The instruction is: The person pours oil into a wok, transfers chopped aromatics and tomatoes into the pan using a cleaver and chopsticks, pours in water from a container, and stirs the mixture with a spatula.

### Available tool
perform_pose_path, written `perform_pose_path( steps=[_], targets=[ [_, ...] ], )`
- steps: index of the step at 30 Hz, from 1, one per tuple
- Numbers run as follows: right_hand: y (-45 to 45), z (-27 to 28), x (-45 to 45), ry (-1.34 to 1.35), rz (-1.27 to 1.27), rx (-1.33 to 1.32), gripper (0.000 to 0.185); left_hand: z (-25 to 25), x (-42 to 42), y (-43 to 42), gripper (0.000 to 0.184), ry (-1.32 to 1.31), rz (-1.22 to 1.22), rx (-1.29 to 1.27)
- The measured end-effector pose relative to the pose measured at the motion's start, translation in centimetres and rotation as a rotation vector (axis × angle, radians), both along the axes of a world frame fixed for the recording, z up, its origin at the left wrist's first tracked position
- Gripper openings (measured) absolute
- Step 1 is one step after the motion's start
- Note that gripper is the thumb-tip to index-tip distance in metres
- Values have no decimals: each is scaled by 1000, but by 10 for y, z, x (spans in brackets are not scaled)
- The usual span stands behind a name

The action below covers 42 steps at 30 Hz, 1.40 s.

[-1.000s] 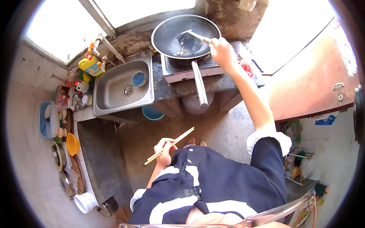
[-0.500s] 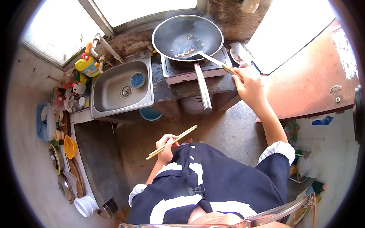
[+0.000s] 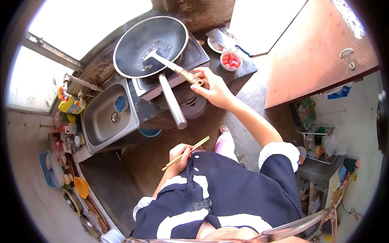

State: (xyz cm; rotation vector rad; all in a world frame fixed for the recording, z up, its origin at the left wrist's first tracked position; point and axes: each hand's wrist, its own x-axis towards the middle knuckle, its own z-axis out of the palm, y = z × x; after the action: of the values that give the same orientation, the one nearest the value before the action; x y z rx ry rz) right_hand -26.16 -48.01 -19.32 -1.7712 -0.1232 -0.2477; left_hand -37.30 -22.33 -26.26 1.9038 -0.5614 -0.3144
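Note:
My right hand is at the end of the spatula handle, its thumb and fingers apart around the wooden grip. The spatula's metal blade lies inside a dark wok among small pale bits of food, some garlic-like. The wok sits on a stove, its long metal handle pointing toward me. In front of my body, my left hand is closed around a pair of wooden chopsticks, held well away from the wok.
Right of the stove stand a bowl of red chopped pieces and a plate with a cleaver across it. A steel sink is at left, with bottles beyond. A reddish door stands at right.
The view has turned, bringing the red-filled bowl into sight. My right hand's fingers have loosened from the spatula, which rests in the wok. My left hand still holds the chopsticks.

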Motion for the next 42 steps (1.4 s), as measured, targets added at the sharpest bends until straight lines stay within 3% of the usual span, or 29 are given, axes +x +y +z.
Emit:
perform_pose_path(
  steps=[1,4,6,8,9,12,14,18,20,22,24,26,29,30,31,35,38,39,40,42],
  targets=[
    [-9,-15,-1,-71,15,143,37,2,1,-15,12,38,23,15],
    [-82,-41,-7,219,-122,286,35,1,4,-56,13,-64,42,16],
    [-149,-92,13,302,-391,-20,34,-5,4,-86,21,-79,109,-22],
    [-222,-182,55,490,-465,-312,36,-7,3,-111,31,-172,134,-15],
    [-234,-194,70,543,-446,-198,36,1,3,-124,44,-120,118,59],
    [-257,-211,108,660,-320,58,36,9,2,-170,52,-130,280,-55],
    [-265,-220,125,673,-164,139,36,17,1,-184,53,90,257,-178],
    [-275,-233,129,533,-111,-267,30,16,-3,-209,42,204,379,-426],
    [-269,-185,102,535,-69,-150,28,12,-4,-206,41,269,435,-364],
    [-273,-151,78,365,41,-378,27,12,0,-212,37,267,506,-365],
    [-263,-100,50,500,181,-205,28,21,3,-216,31,358,523,-424],
    [-240,-30,23,516,301,-193,29,46,9,-219,19,522,484,-438],
    [-201,37,-2,412,455,-343,30,65,12,-212,30,462,397,-397],
    [-187,47,-7,373,510,-365,30,69,12,-205,33,456,370,-421],
    [-173,55,-13,342,546,-331,30,89,12,-190,39,626,342,-371],
    [-114,83,-28,278,675,-233,35,113,1,-140,46,685,468,-644],
    [-64,88,-26,205,771,-88,34,128,-5,-91,49,639,574,-702],
    [-52,93,-20,285,784,-134,36,128,-5,-72,49,628,621,-671],
    [-44,85,-12,45,675,-270,40,127,-4,-53,49,616,667,-639],
    [-28,91,1,-126,252,-801,43,121,1,-13,50,636,751,-643]
  ],
)
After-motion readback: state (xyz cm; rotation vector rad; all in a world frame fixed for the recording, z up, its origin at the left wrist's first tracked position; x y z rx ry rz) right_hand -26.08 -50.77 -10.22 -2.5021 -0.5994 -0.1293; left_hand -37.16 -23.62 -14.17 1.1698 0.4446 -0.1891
